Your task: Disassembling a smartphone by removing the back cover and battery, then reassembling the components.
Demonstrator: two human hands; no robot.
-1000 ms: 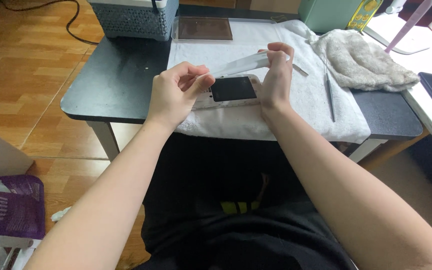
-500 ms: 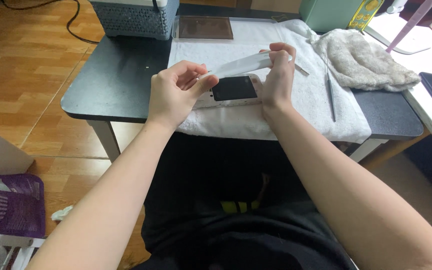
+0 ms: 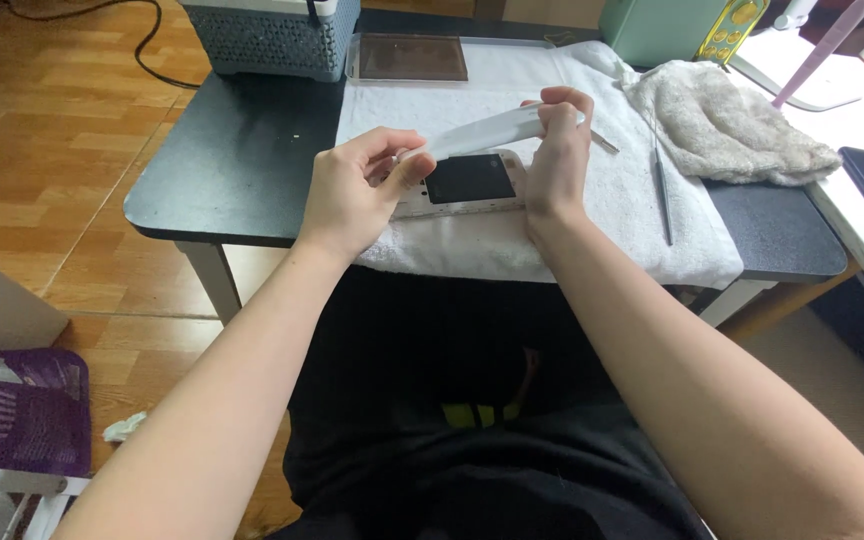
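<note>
A flat pale device with a dark screen [image 3: 467, 180] lies on a white cloth [image 3: 612, 215] spread over a small dark table [image 3: 232, 170]. Just above it I hold a thin pale sheet, a film or strip [image 3: 482, 132], stretched between both hands. My left hand [image 3: 357, 190] pinches its near left end, and my right hand [image 3: 557, 150] grips its far right end. The sheet bows slightly upward over the device and hides part of its top edge.
A grey perforated box [image 3: 272, 35] and a brown flat plate [image 3: 410, 57] stand at the table's back. A thin metal tool [image 3: 663, 190] lies right of the device, near a crumpled grey towel [image 3: 727, 125]. A purple box [image 3: 17, 410] sits on the wooden floor.
Both hands have lifted the pale sheet a little higher off the device, and it now arches more. The device itself has stayed in place.
</note>
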